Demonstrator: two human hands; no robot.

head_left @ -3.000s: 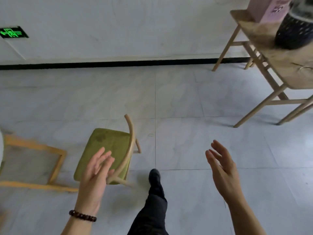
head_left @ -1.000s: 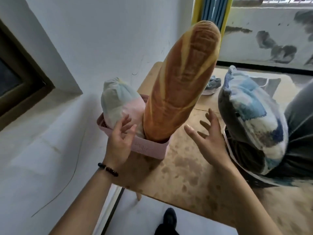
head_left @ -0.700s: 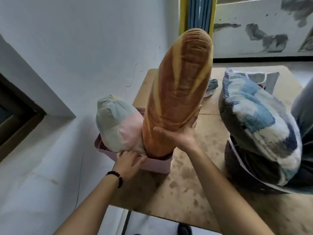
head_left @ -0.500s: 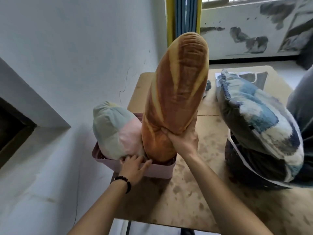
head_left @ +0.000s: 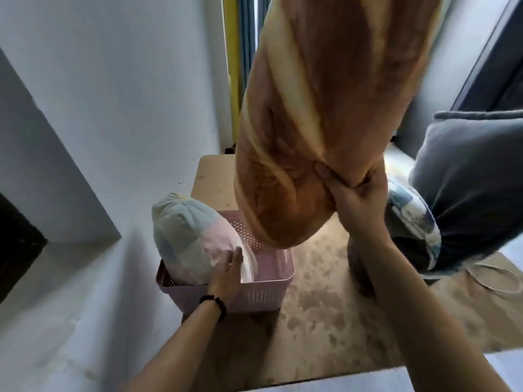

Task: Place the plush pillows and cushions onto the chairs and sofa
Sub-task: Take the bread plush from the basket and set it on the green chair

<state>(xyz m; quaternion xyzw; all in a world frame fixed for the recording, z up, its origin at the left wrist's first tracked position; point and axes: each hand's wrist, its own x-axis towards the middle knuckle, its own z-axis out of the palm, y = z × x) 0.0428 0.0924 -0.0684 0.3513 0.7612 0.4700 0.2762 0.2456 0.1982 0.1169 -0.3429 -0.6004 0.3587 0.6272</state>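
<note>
A long baguette-shaped plush pillow [head_left: 308, 114] hangs upright above the pink perforated basket [head_left: 268, 284], its lower end clear of the rim. My right hand [head_left: 353, 193] grips it near the bottom. A pastel blue, green and pink cushion [head_left: 189, 241] stands in the basket's left half. My left hand [head_left: 226, 273], with a bead bracelet on its wrist, rests with straight fingers against that cushion. A blue and white patterned cushion [head_left: 413, 222] and a grey cushion [head_left: 469, 182] lie at the right of the table.
The basket stands on a stained wooden table [head_left: 325, 301] pushed against a white wall [head_left: 113, 108] on the left. A yellow and blue curtain [head_left: 240, 66] hangs behind. A dark basket [head_left: 410, 258] holds the cushions on the right.
I turned from the floor and chair to the table. My right hand took hold of the baguette pillow and lifted it up out of the basket; my left hand stayed on the pastel cushion.
</note>
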